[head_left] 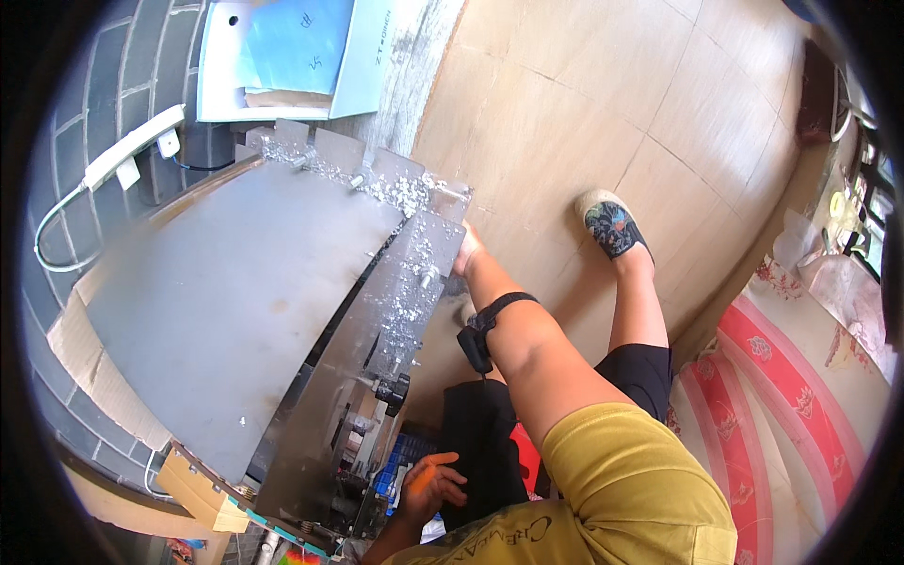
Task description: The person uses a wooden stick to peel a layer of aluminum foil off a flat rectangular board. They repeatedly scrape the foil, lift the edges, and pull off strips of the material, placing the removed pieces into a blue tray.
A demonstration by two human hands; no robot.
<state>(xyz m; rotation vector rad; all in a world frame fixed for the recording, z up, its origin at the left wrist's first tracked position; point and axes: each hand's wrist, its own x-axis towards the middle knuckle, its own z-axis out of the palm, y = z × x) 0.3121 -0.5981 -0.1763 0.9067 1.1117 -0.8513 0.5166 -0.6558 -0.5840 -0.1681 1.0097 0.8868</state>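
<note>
A grey metal machine (pixel 240 297) stands at left, with a large flat top and side plates scattered with silver flakes and fitted with bolts. My right hand (pixel 466 247) reaches to the far right end of the machine, against its side below the plate; its fingers are hidden behind the metal. A black strap with a small device (pixel 478 344) is on my right forearm. My left hand (pixel 431 485) is low beside the machine's mechanism (pixel 363 433), fingers loosely curled and apart, holding nothing visible. Blue plastic parts (pixel 386 480) sit under the mechanism.
A white box (pixel 363 56) with blue contents is at the back. A white power strip (pixel 132 151) lies by brick-patterned surfacing. My foot (pixel 612 221) is on the tiled floor (pixel 678 113). Red-patterned fabric (pixel 772 405) lies at right; cardboard (pixel 193 485) is at lower left.
</note>
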